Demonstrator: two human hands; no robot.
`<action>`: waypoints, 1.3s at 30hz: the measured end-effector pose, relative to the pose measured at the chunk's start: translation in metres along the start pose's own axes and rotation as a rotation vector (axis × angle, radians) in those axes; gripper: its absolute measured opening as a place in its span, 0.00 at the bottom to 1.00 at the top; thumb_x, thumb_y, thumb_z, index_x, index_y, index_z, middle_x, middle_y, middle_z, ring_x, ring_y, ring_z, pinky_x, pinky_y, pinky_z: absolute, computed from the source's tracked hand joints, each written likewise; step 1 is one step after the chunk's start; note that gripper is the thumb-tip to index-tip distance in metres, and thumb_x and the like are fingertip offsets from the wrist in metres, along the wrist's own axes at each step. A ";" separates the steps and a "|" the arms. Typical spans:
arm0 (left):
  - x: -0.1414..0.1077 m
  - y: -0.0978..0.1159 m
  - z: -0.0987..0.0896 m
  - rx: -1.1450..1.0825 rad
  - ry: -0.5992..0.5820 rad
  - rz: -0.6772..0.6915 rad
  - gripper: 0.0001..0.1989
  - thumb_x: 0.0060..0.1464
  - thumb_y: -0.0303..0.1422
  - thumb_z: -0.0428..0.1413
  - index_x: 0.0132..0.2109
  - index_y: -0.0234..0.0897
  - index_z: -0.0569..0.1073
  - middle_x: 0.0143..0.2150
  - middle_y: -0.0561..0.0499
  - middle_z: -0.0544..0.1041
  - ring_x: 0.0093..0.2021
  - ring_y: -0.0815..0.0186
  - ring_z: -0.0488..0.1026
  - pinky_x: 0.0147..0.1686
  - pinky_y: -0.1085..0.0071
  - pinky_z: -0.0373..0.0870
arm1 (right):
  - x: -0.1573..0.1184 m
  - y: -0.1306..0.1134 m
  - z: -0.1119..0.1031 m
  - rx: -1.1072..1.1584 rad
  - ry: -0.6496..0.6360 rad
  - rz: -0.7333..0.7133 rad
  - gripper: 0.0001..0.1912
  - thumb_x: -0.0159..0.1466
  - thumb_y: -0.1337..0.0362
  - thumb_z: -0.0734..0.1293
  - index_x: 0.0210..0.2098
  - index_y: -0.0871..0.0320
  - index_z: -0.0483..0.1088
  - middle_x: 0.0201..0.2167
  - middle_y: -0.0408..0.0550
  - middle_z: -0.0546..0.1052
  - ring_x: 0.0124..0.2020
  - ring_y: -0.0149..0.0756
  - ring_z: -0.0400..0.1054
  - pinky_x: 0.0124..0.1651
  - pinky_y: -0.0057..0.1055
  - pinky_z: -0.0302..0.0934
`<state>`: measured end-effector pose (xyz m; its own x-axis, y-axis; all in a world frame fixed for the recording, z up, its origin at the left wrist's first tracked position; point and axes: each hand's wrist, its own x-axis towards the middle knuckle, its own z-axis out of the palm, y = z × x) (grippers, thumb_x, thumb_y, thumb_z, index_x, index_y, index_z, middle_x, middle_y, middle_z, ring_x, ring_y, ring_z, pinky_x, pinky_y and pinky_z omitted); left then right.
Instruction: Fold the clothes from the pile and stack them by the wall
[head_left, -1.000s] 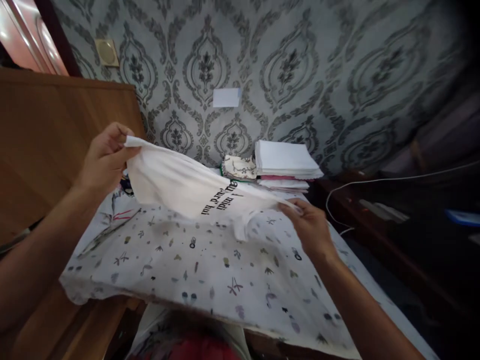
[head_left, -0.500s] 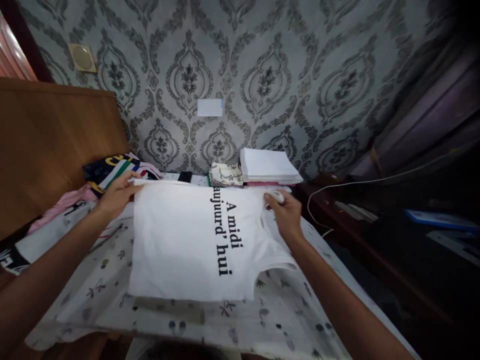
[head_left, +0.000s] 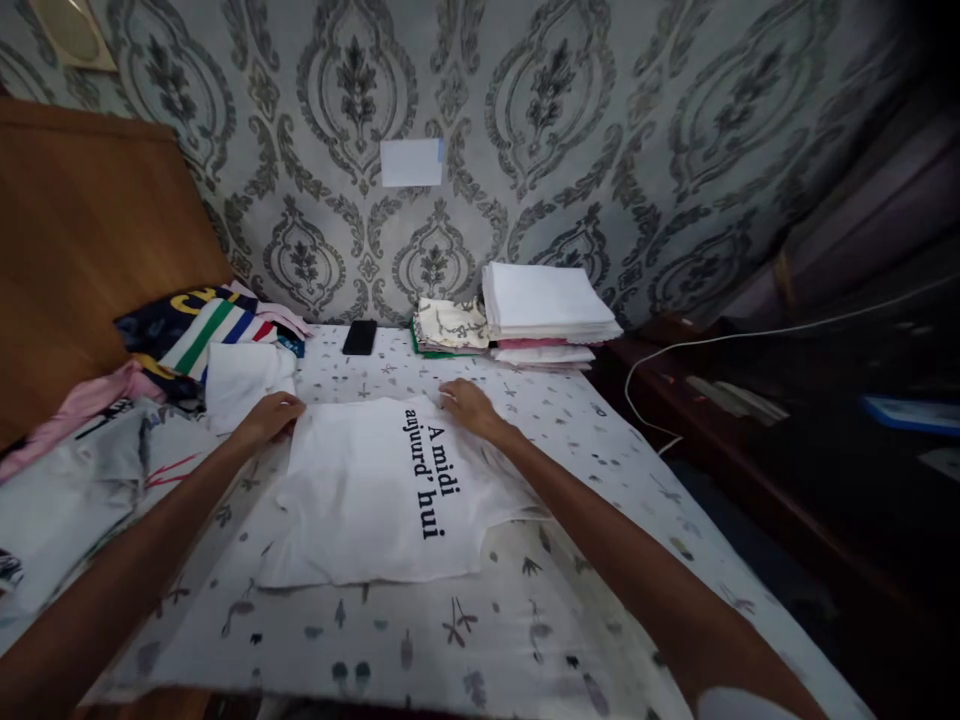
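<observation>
A white T-shirt with black lettering lies sideways on the patterned sheet, its hem to the left and its neck and sleeves to the right. My left hand is closed at the far left corner of the shirt, pinching the hem. At the far edge, near the shoulder, my right hand has its fingers closed on the cloth. My right forearm covers part of the neck and a sleeve. Just beyond my left hand sits a folded white cloth.
Against the wall stand a stack of folded white cloths and a smaller patterned pile. A black phone lies on the sheet. Loose clothes fill the left side by a wooden board. A white cable hangs at right.
The shirt, held up off the sheet before, has come down onto it. My right hand has shifted left along the far edge. The view has moved, showing the phone fully.
</observation>
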<state>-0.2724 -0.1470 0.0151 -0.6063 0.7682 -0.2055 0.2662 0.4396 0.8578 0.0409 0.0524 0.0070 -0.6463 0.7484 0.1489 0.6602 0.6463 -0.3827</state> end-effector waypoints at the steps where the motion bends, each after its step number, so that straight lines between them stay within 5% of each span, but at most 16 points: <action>1: 0.003 0.001 0.002 0.035 0.004 -0.014 0.18 0.39 0.44 0.61 0.36 0.37 0.70 0.19 0.57 0.69 0.20 0.68 0.66 0.18 0.76 0.58 | 0.012 -0.007 0.006 0.006 -0.028 -0.001 0.13 0.65 0.65 0.62 0.46 0.59 0.74 0.49 0.55 0.76 0.51 0.43 0.67 0.54 0.35 0.59; 5: 0.006 0.000 0.006 0.140 0.004 0.012 0.12 0.41 0.36 0.59 0.35 0.38 0.69 0.18 0.60 0.64 0.18 0.70 0.62 0.17 0.75 0.57 | 0.041 -0.022 0.025 0.028 -0.076 0.023 0.07 0.58 0.67 0.68 0.37 0.58 0.74 0.42 0.52 0.77 0.42 0.40 0.69 0.42 0.30 0.61; 8: 0.006 0.000 0.003 0.146 0.041 0.205 0.11 0.43 0.35 0.56 0.37 0.39 0.68 0.21 0.60 0.64 0.20 0.70 0.62 0.19 0.75 0.58 | 0.043 -0.020 0.026 0.058 -0.064 0.022 0.04 0.55 0.70 0.67 0.31 0.57 0.72 0.34 0.46 0.77 0.36 0.36 0.69 0.37 0.28 0.58; 13: 0.021 0.014 -0.002 0.174 0.158 0.446 0.13 0.49 0.36 0.52 0.43 0.41 0.68 0.29 0.57 0.66 0.24 0.69 0.65 0.22 0.74 0.62 | 0.041 -0.014 0.015 0.068 0.161 0.100 0.10 0.65 0.65 0.58 0.43 0.56 0.69 0.36 0.47 0.76 0.38 0.39 0.68 0.39 0.32 0.58; 20: 0.053 0.027 0.016 0.439 0.166 0.296 0.12 0.50 0.30 0.52 0.44 0.40 0.66 0.28 0.56 0.70 0.29 0.65 0.70 0.32 0.71 0.63 | 0.054 -0.015 0.026 0.028 0.191 0.119 0.13 0.62 0.67 0.62 0.46 0.58 0.69 0.45 0.56 0.75 0.48 0.48 0.67 0.49 0.40 0.60; 23: 0.035 0.017 0.013 0.509 0.140 0.332 0.15 0.53 0.34 0.52 0.48 0.40 0.65 0.31 0.55 0.73 0.32 0.63 0.72 0.35 0.69 0.64 | 0.026 -0.003 0.021 0.056 0.235 0.052 0.17 0.64 0.63 0.61 0.52 0.58 0.67 0.50 0.57 0.73 0.51 0.48 0.66 0.53 0.42 0.59; 26: -0.009 0.006 0.000 0.667 0.072 0.340 0.18 0.56 0.43 0.49 0.51 0.41 0.63 0.34 0.53 0.74 0.33 0.60 0.72 0.33 0.68 0.63 | -0.031 0.019 0.005 0.096 0.338 0.012 0.18 0.66 0.60 0.59 0.52 0.58 0.67 0.48 0.55 0.73 0.47 0.45 0.68 0.51 0.40 0.62; 32: -0.100 -0.010 -0.005 0.762 -0.169 0.181 0.21 0.57 0.53 0.43 0.46 0.43 0.63 0.30 0.53 0.73 0.30 0.58 0.73 0.28 0.68 0.60 | -0.146 0.041 -0.016 -0.005 0.248 0.292 0.18 0.65 0.49 0.60 0.40 0.56 0.69 0.39 0.53 0.73 0.42 0.46 0.69 0.45 0.40 0.62; 36: -0.112 -0.016 0.003 0.775 -0.173 0.236 0.18 0.54 0.45 0.44 0.48 0.43 0.62 0.28 0.55 0.70 0.29 0.58 0.72 0.29 0.68 0.61 | -0.160 0.026 -0.015 -0.029 0.185 0.296 0.11 0.63 0.54 0.62 0.33 0.55 0.66 0.36 0.51 0.73 0.40 0.44 0.68 0.44 0.39 0.60; 39: -0.105 -0.020 -0.009 0.723 -0.223 0.286 0.17 0.53 0.44 0.44 0.48 0.44 0.62 0.26 0.57 0.68 0.27 0.60 0.71 0.30 0.69 0.62 | -0.154 0.016 -0.018 0.053 0.167 0.361 0.05 0.61 0.59 0.61 0.31 0.54 0.63 0.32 0.47 0.74 0.35 0.40 0.67 0.37 0.33 0.57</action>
<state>-0.2209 -0.2405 0.0237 -0.2976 0.9378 -0.1786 0.8534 0.3452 0.3905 0.1581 -0.0498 -0.0053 -0.3024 0.9428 0.1403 0.8102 0.3318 -0.4832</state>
